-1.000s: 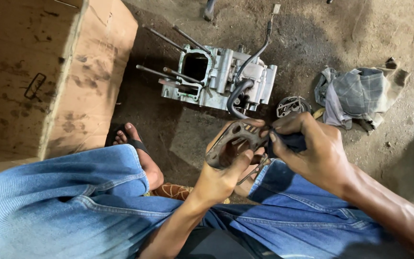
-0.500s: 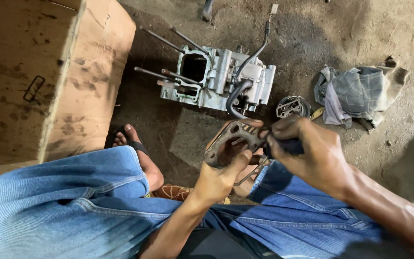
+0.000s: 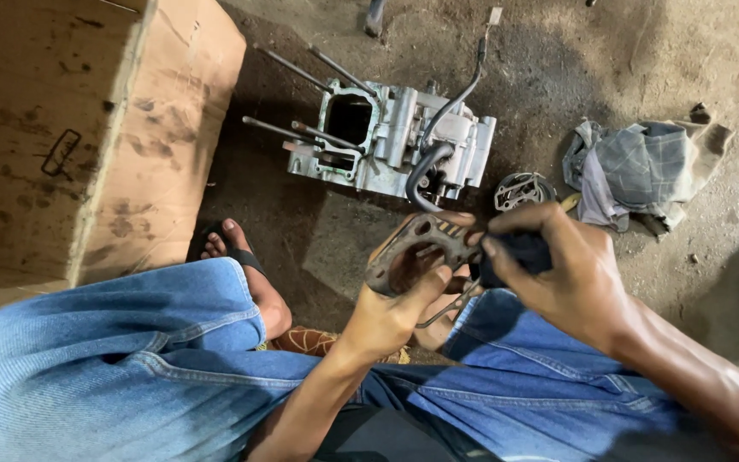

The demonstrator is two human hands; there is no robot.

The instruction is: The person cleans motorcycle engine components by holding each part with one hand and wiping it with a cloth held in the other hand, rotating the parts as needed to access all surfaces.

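The person sits low over the dirt floor [image 3: 712, 51], and everything is best placed off the grey engine casing [image 3: 391, 141] lying there with its long studs pointing at the cardboard box [image 3: 87, 145].

Just on the near side of that casing, above the knees, the left hand [image 3: 387, 321] pinches a flat, dark metal cover plate [image 3: 412, 252] by its lower edge, thumb on top, the grip tight on it. The right hand [image 3: 570, 274] is closed around a small dark wad, a cloth or pad as far as I can tell [image 3: 515, 251], pressed against the plate's right edge.

The plate is held only at one edge, so in my judgement a hard rub could twist it out of the fingers and drop it onto the gritty floor or the sandalled foot [image 3: 250, 269] below. Its cut-outs look sharp-edged; a slip of the wad could drag a fingertip across them. A smaller round part [image 3: 519, 190] and a crumpled rag [image 3: 635, 171] lie right of the casing, close enough for grit to be picked up from them.
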